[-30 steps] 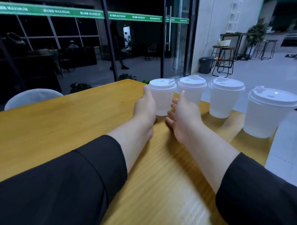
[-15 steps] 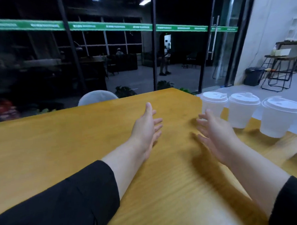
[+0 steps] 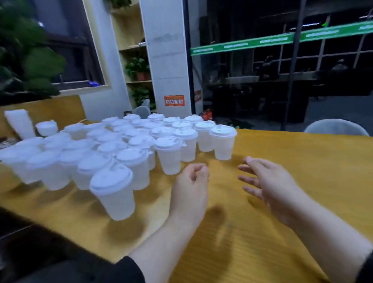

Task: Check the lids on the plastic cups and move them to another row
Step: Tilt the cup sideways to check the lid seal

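Cups (image 3: 109, 148) now massed left; hands (image 3: 190, 190) empty.

Dim indoor light, soft motion blur.
Overhead light throws soft shadows from the cups (image 3: 118, 143) and hands onto the table (image 3: 309, 179). Left cups smear most. Dark glass reflects faintly; verticals bow at the wide-angle edges.
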`<state>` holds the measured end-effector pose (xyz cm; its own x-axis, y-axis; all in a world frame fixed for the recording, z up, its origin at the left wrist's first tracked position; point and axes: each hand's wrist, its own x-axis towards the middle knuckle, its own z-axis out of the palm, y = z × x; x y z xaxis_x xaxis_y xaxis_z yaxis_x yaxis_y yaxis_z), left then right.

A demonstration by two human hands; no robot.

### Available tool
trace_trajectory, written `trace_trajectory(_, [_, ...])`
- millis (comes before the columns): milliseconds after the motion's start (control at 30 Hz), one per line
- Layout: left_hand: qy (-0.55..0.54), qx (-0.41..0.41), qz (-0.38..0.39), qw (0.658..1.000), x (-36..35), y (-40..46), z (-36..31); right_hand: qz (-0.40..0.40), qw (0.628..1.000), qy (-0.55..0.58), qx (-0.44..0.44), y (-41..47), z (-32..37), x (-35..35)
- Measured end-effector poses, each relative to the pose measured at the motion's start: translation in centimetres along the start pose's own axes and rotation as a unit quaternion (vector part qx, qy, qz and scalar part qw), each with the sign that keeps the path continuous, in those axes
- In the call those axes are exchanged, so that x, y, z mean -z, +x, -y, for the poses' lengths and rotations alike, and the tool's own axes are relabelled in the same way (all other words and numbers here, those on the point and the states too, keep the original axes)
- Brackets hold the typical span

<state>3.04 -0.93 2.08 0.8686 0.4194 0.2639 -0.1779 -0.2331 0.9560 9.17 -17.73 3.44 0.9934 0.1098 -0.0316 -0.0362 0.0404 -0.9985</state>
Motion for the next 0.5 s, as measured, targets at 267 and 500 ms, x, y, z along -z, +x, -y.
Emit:
trace_trajectory(267, [-0.001, -0.128, -0.213, 0.969, 12.1, -4.4, 1.9, 0.105, 0.994, 0.006, 0.017, -1.8, -2.0, -17.3])
trace_trajectory(500, [-0.101, -0.021, -0.282, 0.954, 16.4, -2.3, 5.2, 0.234, 0.971, -0.017, 0.041, -3.5, -2.7, -22.2])
